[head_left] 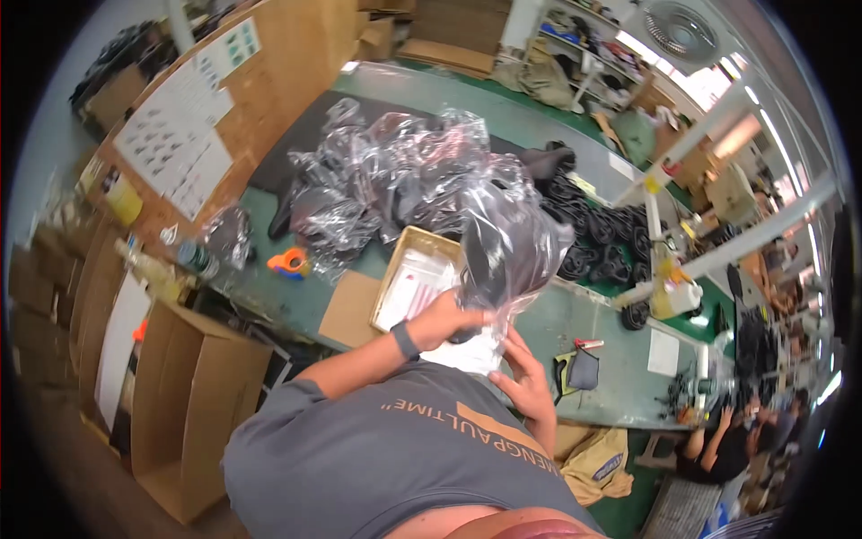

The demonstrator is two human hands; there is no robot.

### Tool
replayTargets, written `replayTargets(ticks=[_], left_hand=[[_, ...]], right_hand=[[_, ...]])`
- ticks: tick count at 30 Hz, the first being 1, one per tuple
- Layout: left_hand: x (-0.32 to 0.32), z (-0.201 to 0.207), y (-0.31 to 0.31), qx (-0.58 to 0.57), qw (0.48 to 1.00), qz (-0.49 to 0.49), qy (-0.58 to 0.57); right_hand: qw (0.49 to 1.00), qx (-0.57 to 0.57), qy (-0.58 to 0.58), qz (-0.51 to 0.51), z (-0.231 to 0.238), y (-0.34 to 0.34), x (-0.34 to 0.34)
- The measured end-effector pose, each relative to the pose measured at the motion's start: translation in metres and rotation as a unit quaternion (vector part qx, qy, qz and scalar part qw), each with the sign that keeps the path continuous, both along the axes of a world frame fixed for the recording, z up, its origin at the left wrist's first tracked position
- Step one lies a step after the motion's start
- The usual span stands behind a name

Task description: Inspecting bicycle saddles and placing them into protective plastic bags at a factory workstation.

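Note:
In front of my chest is a clear plastic bag (525,242) with a smooth, dark, rounded item inside, its kind unclear through the shiny film. My left hand (440,321), with a dark band at the wrist, grips the bag's lower left part. My right hand (530,382) is close to the bag's lower end, thumb and fingers apart, fingertips by the film. Below the bag, between my hands, lies something white (476,352), partly hidden. A shallow yellowish box (388,286) holding white printed papers stands just beyond my left hand.
Several bagged dark items (359,171) are heaped on the green table (602,323). Black looped pieces (593,234) lie at the right. An orange tape dispenser (289,263) sits at left, above an open cardboard box (193,395). A dark pouch (583,369) is near my right hand.

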State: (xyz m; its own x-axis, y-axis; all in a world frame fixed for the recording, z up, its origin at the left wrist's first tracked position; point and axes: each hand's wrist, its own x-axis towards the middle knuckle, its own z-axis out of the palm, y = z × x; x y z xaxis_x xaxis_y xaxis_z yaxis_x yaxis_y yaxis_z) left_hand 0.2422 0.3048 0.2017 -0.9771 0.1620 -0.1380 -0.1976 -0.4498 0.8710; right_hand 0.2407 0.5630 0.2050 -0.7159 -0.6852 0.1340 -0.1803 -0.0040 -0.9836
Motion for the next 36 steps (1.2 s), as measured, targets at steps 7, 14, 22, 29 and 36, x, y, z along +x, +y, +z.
replayTargets(ticks=[7,14,22,29,36], left_hand=[[-0.114,0.002,-0.153,0.301,0.890,0.340,0.051],[-0.150,-0.022,-0.177,0.150,0.797,0.577,0.094],[-0.080,-0.141,-0.008,-0.108,0.941,0.314,-0.062],[-0.051,-0.191,0.010,-0.179,0.957,0.216,-0.079],[-0.034,-0.162,-0.056,-0.172,0.889,0.408,-0.121]], right_hand=[[0.992,-0.042,-0.081,-0.084,0.061,0.029,0.006],[0.977,-0.027,-0.192,-0.094,0.025,0.058,0.005],[0.966,0.124,-0.202,-0.100,-0.006,0.068,-0.031],[0.951,0.269,-0.143,-0.053,-0.027,0.092,-0.051],[0.939,0.330,-0.066,0.072,-0.029,0.094,-0.095]])
